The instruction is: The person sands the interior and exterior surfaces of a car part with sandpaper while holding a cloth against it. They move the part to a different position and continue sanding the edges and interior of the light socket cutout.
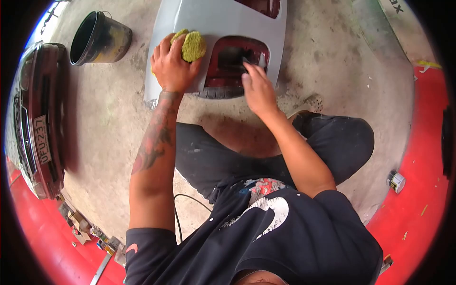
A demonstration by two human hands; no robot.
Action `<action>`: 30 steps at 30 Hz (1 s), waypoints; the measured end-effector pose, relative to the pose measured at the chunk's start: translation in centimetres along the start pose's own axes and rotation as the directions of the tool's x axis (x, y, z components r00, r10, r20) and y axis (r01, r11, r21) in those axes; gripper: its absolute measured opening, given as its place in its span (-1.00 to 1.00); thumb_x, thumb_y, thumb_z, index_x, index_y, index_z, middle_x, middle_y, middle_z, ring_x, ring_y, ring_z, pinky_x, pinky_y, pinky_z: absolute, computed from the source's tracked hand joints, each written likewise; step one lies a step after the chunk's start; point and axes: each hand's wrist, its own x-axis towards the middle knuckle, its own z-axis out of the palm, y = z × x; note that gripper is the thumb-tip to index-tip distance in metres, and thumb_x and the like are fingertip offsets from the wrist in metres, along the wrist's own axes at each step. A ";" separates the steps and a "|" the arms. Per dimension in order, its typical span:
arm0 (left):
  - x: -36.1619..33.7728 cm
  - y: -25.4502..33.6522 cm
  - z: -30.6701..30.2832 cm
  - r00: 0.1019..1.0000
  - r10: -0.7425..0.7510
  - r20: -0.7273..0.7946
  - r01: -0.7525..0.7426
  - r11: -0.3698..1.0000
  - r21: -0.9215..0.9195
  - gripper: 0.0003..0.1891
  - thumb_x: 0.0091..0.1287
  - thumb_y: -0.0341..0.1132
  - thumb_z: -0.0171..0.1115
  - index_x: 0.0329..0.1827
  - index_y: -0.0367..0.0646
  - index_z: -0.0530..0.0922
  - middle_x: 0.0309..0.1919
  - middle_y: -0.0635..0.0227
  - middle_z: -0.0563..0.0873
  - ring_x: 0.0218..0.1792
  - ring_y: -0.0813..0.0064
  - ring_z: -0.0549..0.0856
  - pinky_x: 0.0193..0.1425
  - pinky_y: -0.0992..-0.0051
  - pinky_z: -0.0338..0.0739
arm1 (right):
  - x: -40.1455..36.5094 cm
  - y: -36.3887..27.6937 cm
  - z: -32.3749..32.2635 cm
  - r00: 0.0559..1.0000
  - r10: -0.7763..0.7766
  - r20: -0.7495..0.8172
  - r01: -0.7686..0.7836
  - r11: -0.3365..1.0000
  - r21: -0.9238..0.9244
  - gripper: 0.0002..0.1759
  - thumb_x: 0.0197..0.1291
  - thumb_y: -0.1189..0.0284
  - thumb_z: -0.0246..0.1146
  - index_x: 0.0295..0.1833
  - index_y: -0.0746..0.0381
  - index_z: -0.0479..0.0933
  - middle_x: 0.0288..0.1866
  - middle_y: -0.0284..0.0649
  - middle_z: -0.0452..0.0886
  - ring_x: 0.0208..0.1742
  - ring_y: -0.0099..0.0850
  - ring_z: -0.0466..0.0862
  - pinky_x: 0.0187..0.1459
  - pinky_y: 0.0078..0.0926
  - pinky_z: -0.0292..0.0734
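A grey-coated car body panel (186,19), likely a bumper, lies in front of me at the top of the head view, with dark red cut-out recesses. My left hand (174,64) presses a folded yellow-green cloth (194,46) onto its left part, fingers wrapped over the cloth. At the panel's larger recess (223,53) is my right hand (260,90), fingers stretched out and tips at the recess's right side, slightly blurred. Something dark shows by those fingertips. Under the panel's near edge a tyre (219,93) sticks out.
A black bucket (108,40) stands tilted-looking at upper left. A dark red car front with a number plate (42,140) is along the left. A small can (395,181) sits by the red surface (427,156) on the right. A thin black cable (177,213) runs beside my legs.
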 end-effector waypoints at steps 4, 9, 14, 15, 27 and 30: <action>-0.4 -0.3 0.2 1.000 -0.010 0.005 0.010 1.000 -0.018 -0.46 0.00 -0.07 0.49 0.11 0.10 0.68 0.14 0.37 0.67 0.14 0.15 0.64 0.24 0.14 0.50 | -1.7 -4.0 4.3 0.945 -0.321 -0.064 0.320 0.947 -0.020 -0.56 0.39 0.36 0.20 0.31 0.32 0.51 0.32 0.01 0.55 0.36 -0.07 0.53 0.37 -0.04 0.38; -0.6 -0.4 0.2 1.000 -0.025 0.013 0.025 1.000 0.006 -0.44 -0.03 -0.04 0.51 0.12 0.14 0.68 0.15 0.40 0.67 0.16 0.19 0.63 0.25 0.15 0.48 | -2.2 -2.3 4.4 0.985 -0.150 -0.089 0.135 0.978 -0.161 -0.53 0.34 0.35 0.23 0.31 0.30 0.52 0.31 -0.08 0.54 0.38 -0.17 0.51 0.40 0.04 0.29; -0.5 -0.4 0.4 0.999 -0.033 0.011 0.033 0.999 -0.033 -0.45 -0.04 -0.05 0.51 0.11 0.15 0.69 0.15 0.41 0.67 0.15 0.20 0.64 0.24 0.15 0.49 | -2.1 -2.4 4.2 0.964 -0.258 -0.061 0.251 0.962 -0.107 -0.51 0.36 0.32 0.22 0.34 0.29 0.51 0.31 -0.08 0.52 0.34 -0.11 0.51 0.43 0.10 0.28; -0.6 -0.4 0.4 0.999 -0.031 0.014 0.032 0.999 -0.040 -0.45 -0.04 -0.05 0.51 0.11 0.15 0.69 0.15 0.41 0.67 0.15 0.20 0.64 0.24 0.15 0.49 | -2.3 -1.8 3.8 0.953 -0.299 -0.055 0.288 0.946 -0.150 -0.51 0.37 0.31 0.21 0.34 0.30 0.50 0.31 -0.08 0.51 0.33 -0.10 0.52 0.44 0.11 0.28; -0.5 -0.3 0.4 1.000 -0.018 -0.017 0.018 1.000 -0.006 -0.47 -0.01 -0.02 0.51 0.10 0.16 0.69 0.15 0.42 0.68 0.14 0.22 0.65 0.20 0.16 0.49 | -2.4 1.0 2.8 0.995 -0.104 0.008 0.104 0.978 -0.182 -0.49 0.37 0.35 0.18 0.40 0.23 0.46 0.40 -0.11 0.50 0.45 -0.18 0.46 0.51 0.14 0.17; -0.5 -0.1 0.3 0.999 -0.033 -0.004 0.033 0.999 0.008 -0.46 -0.01 -0.03 0.51 0.10 0.15 0.69 0.15 0.41 0.68 0.14 0.21 0.65 0.21 0.16 0.49 | -2.3 -0.1 4.8 0.995 -0.081 -0.049 0.074 0.988 -0.136 -0.48 0.34 0.38 0.19 0.39 0.26 0.46 0.40 -0.07 0.49 0.45 -0.13 0.45 0.50 0.15 0.19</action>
